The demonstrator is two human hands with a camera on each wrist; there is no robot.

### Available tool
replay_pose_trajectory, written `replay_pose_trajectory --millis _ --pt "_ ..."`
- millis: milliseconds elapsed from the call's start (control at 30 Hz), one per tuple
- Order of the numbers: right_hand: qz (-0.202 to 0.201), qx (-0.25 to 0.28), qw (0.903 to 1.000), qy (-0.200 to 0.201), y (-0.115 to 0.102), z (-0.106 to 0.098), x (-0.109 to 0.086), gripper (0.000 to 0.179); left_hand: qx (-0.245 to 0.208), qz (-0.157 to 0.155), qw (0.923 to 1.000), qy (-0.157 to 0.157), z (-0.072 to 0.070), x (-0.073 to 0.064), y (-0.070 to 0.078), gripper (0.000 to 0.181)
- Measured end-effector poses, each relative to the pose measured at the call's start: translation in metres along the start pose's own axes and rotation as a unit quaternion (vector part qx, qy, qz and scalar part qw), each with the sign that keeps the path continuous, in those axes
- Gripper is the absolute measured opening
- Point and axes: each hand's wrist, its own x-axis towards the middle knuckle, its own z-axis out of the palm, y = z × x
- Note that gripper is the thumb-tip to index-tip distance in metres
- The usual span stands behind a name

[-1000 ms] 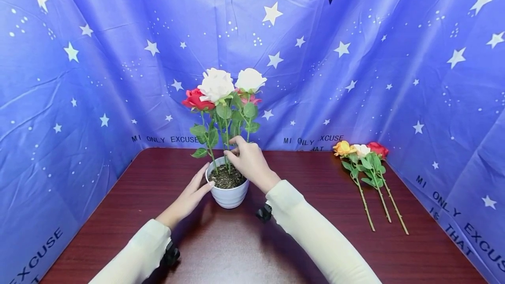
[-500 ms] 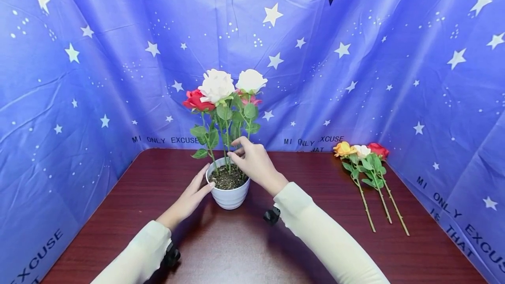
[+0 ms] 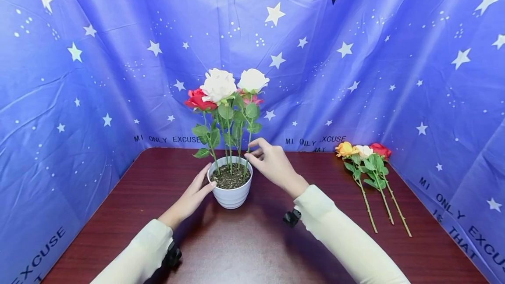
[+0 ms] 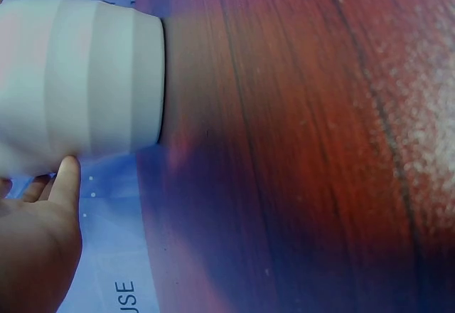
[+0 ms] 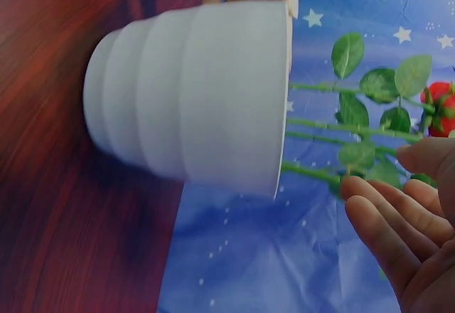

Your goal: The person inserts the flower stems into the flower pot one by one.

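Note:
A white ribbed flowerpot (image 3: 231,198) holds dark soil (image 3: 230,179) and several upright roses. Two white roses (image 3: 218,85) stand tallest, with a red rose (image 3: 200,100) at the left and a pinkish-red rose (image 3: 252,98) partly hidden behind. My left hand (image 3: 193,196) rests against the pot's left side, thumb at the front near the rim and fingers extended along the wall. My right hand (image 3: 272,161) is beside the rightmost stem (image 3: 246,166), just above the rim. In the right wrist view its fingers (image 5: 384,235) are loosely bent, thumb apart from them, near the stems.
On the table's right side lie three loose roses: an orange one (image 3: 345,149), a white one (image 3: 364,151) and a red one (image 3: 380,150), stems toward the front. A blue star-print cloth (image 3: 307,78) surrounds the brown table (image 3: 189,249).
My right hand has moved right, from the middle stems to beside the rightmost stem, uncovering stems and soil. My left hand has stayed against the pot.

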Motion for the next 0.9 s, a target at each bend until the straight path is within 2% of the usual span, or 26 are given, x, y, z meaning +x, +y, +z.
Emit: replay_pose_trajectory --millis 300,633,767,900 --pt "0.011 -0.031 0.9994 0.005 0.026 -0.027 -0.013 0.025 -0.039 0.014 0.9990 -0.017 0.000 0.001 -0.001 0.065" --pt "0.073 -0.050 0.9959 -0.018 0.062 -0.062 -0.035 0.028 -0.055 -0.003 0.9984 -0.011 0.000 0.001 -0.002 0.064" --pt "0.083 -0.066 0.9942 -0.017 0.077 -0.075 -0.044 0.028 -0.053 -0.012 0.9984 -0.012 0.000 0.001 -0.002 0.065" --pt "0.090 -0.085 0.9922 -0.012 0.095 -0.089 -0.052 0.026 -0.056 -0.009 0.9983 -0.012 0.000 0.001 -0.001 0.065"
